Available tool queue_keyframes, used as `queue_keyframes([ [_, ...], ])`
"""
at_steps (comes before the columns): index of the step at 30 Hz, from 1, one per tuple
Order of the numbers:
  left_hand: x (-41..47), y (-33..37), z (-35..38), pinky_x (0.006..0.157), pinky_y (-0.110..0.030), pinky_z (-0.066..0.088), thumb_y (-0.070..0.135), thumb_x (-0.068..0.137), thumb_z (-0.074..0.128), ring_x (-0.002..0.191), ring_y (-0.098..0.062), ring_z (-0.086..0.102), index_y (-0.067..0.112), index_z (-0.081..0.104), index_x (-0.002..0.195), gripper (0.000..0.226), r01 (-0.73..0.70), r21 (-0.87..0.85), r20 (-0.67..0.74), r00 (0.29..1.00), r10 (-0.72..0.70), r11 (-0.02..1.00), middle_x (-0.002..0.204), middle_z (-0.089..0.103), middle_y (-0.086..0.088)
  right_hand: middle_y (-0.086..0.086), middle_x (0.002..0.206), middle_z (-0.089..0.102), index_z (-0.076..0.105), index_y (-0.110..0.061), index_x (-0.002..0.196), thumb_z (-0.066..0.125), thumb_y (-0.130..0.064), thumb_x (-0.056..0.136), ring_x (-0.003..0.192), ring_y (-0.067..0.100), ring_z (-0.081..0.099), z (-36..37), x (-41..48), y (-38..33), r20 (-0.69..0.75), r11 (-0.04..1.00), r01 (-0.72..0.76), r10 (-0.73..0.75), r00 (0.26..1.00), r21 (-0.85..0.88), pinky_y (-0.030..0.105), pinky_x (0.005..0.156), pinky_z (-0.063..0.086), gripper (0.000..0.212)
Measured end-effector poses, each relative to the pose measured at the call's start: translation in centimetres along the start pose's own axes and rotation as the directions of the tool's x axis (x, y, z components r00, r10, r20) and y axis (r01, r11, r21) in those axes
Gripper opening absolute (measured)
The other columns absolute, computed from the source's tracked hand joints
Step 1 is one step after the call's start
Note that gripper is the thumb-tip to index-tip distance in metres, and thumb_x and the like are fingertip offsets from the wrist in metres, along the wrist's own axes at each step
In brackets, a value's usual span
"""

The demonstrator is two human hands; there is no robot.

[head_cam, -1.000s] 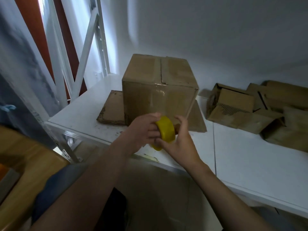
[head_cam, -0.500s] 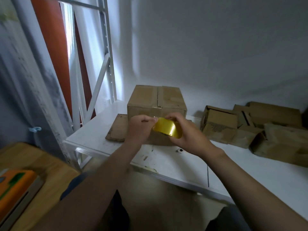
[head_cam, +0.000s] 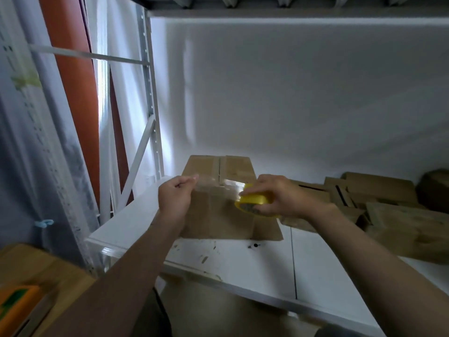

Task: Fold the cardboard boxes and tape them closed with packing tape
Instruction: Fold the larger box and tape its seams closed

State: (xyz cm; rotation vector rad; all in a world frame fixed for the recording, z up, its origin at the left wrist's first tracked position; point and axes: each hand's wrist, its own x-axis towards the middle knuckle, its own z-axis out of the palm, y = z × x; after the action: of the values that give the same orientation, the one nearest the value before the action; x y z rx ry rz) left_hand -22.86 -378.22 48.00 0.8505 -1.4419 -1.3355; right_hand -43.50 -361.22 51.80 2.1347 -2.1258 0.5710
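Left hand [head_cam: 176,198] pinches the tape end [head_cam: 195,178] in a narrow grip; at its 3 o'clock, right hand [head_cam: 279,198] holds the yellow tape roll [head_cam: 255,203] (strip [head_cam: 218,187] stretched between), before the box [head_cam: 213,218] on the worktop [head_cam: 243,263].

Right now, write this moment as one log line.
left hand: pinches tape end | right hand: grips tape roll | strip: stretched between hands, at cardboard box

Dim, soft-focus view; daylight enters left, edges bend.
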Motion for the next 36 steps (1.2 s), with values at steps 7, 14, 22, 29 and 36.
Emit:
queue_keyframes([
  [7, 4.4, -1.2, -4.2, 0.094, -0.050, 0.054, 0.033, 0.092, 0.075, 0.066, -0.010, 0.056, 0.024, 0.072, 0.084, 0.012, 0.004, -0.006, -0.209, 0.978, -0.006, 1.000, 0.085, 0.072, 0.005, -0.010, 0.097, 0.053, 0.069, -0.048, 0.121, 0.075, -0.048, 0.087, 0.083, 0.012, 0.052, -2.1, -1.1, 5.4, 0.016, 0.989, -0.076, 0.079, 0.997, -0.127, 0.032, 0.070, 0.046, 0.034],
  [14, 6.4, -3.2, -3.5, 0.092, -0.034, 0.048, 0.030, 0.096, 0.070, 0.094, -0.018, 0.064, 0.014, 0.073, 0.103, 0.018, 0.020, 0.024, -0.271, 0.962, -0.012, 1.000, 0.094, 0.070, 0.001, -0.007, 0.102, 0.050, 0.065, -0.044, 0.130, 0.069, -0.044, 0.093, 0.088, 0.013, 0.049, -2.1, 0.2, 7.0, 0.084, 0.983, -0.014, 0.031, 0.996, -0.185, 0.029, 0.072, 0.045, 0.038],
  [22, 7.6, -6.0, -2.3, 0.076, -0.021, 0.043, 0.030, 0.096, 0.070, 0.089, -0.012, 0.063, 0.013, 0.073, 0.108, 0.021, 0.018, 0.037, -0.258, 0.966, -0.008, 0.999, 0.095, 0.069, 0.001, -0.010, 0.107, 0.049, 0.058, -0.046, 0.136, 0.065, -0.044, 0.095, 0.098, 0.015, 0.048, -0.8, 0.8, 10.0, 0.160, 0.966, -0.055, 0.097, 0.982, -0.251, 0.030, 0.080, 0.045, 0.042],
  [29, 9.9, -7.8, -1.8, 0.089, -0.035, 0.051, 0.031, 0.095, 0.071, 0.099, -0.019, 0.064, 0.011, 0.073, 0.115, 0.028, 0.064, 0.038, -0.289, 0.956, -0.050, 0.997, 0.099, 0.069, 0.001, -0.004, 0.112, 0.053, 0.056, -0.046, 0.138, 0.066, -0.041, 0.095, 0.102, 0.016, 0.046, 0.6, 3.1, 11.1, 0.203, 0.963, -0.080, 0.135, 0.970, -0.257, 0.032, 0.084, 0.042, 0.044],
  [36, 11.2, -9.6, -1.7, 0.086, -0.034, 0.055, 0.030, 0.095, 0.070, 0.089, -0.015, 0.064, 0.010, 0.074, 0.113, 0.028, 0.114, 0.055, -0.290, 0.953, -0.093, 0.992, 0.092, 0.070, 0.005, -0.011, 0.101, 0.049, 0.058, -0.053, 0.134, 0.070, -0.043, 0.092, 0.091, 0.011, 0.044, 2.8, 4.9, 13.2, 0.171, 0.967, -0.048, 0.093, 0.981, -0.252, 0.028, 0.076, 0.035, 0.045],
])
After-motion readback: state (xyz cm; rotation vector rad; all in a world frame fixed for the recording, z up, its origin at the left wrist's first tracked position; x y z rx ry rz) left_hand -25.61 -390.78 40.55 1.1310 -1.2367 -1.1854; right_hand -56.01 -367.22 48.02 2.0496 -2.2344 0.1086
